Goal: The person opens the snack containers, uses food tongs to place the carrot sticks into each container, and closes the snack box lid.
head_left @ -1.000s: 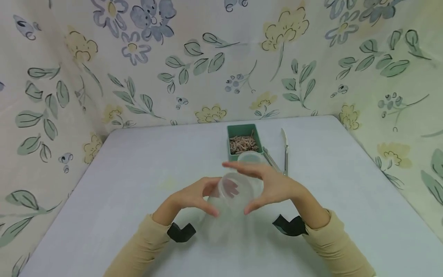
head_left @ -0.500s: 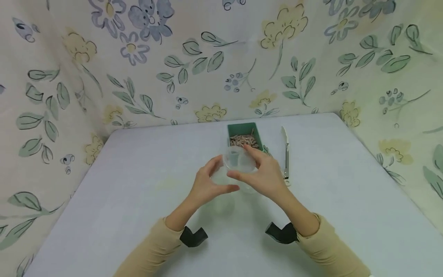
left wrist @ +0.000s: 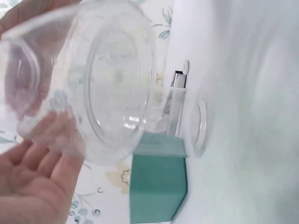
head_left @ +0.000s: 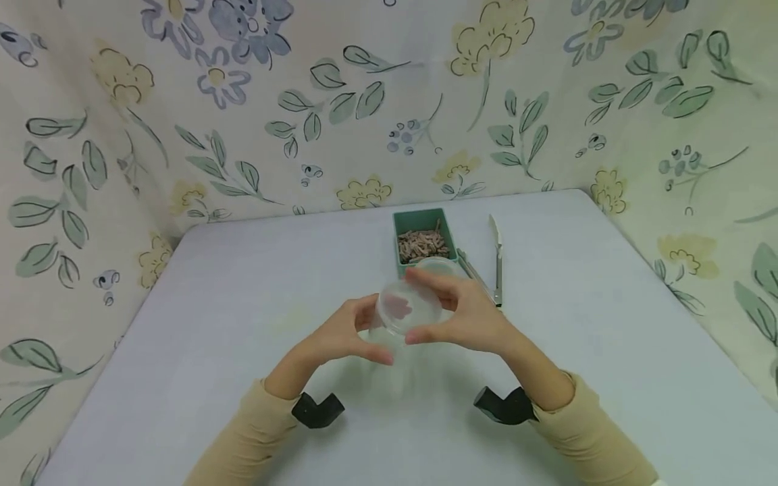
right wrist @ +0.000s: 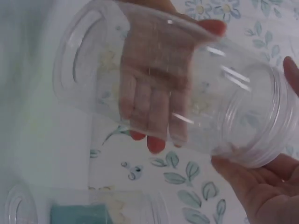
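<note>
Over the middle of the table my hands hold a clear plastic jar [head_left: 410,320], its rim end tilted up toward the head camera. My left hand [head_left: 340,331] grips the jar's body from the left; its curled fingers show through the clear wall in the right wrist view. My right hand [head_left: 471,314] holds the threaded rim end between thumb and fingers. That end lies at the right of the jar [right wrist: 201,93] in the right wrist view. Behind it stands a second clear jar [head_left: 439,265], partly hidden by my right hand.
A green box [head_left: 450,236] with a heap of small brown pieces [head_left: 422,246] stands at the back. To its right lie metal tongs [head_left: 500,270], arms spread, with a pale tip. A floral cloth [head_left: 365,135] hangs behind the white table [head_left: 261,270].
The right hand, spread wide around the rim a second ago, has drawn in onto it. The jar swung up and away half a second ago and has since come back nearer.
</note>
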The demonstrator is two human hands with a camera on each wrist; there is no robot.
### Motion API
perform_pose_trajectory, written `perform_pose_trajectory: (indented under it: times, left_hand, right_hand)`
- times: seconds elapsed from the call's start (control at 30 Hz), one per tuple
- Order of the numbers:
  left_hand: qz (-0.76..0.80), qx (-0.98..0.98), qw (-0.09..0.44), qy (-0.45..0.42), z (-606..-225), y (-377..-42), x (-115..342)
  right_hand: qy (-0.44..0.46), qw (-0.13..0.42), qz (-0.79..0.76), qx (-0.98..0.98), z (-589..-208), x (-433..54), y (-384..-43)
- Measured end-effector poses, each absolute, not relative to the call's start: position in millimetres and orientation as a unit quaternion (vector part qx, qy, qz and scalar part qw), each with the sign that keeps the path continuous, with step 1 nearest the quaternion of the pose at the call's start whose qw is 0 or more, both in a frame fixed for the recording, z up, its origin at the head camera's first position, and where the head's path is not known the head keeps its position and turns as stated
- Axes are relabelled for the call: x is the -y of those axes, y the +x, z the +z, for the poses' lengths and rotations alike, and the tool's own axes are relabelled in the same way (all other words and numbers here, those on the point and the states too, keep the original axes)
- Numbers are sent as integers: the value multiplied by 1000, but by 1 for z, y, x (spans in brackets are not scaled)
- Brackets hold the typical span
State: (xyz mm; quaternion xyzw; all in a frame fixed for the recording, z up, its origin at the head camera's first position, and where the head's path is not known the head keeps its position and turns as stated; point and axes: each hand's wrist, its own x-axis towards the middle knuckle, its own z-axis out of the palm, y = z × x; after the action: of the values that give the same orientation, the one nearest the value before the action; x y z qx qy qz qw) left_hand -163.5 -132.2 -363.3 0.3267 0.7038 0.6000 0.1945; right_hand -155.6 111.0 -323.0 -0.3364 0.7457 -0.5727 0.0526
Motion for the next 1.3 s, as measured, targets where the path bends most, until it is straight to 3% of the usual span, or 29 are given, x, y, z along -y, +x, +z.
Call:
perform_pose_trajectory:
  times: [0.13,0.23,0.43,0.57,0.7,1.03,1.3]
  left_hand:
    - [592,-640,248,423,-368,-168,139]
    - [597,-622,228,452,-371,-172,145]
    - [641,-702,119,286,-374,-183,157]
    - [646,-742,90,154,-383,-198,155]
    - [657,-742,92,93,-395,-216,148]
    - [669,-729,109,94,-410,-224,140]
    - [657,-739,115,97,-411,-224,142]
  right_hand:
    - [-419,63,-626,-655,-322,-119,-159]
    - [-447,33,-652,-611,-323,-122,-160]
    - [-385,-23,-635,-669,-329,-118,-154]
    - [-327,17,-572,-752,-336,-109,-149]
    - [-314,63,-465,-825,-347,-93,-148]
    - [-357,154,-322,-863,-384,-47,-142]
    - [-362,145,-229,-892,-391,-22,-139]
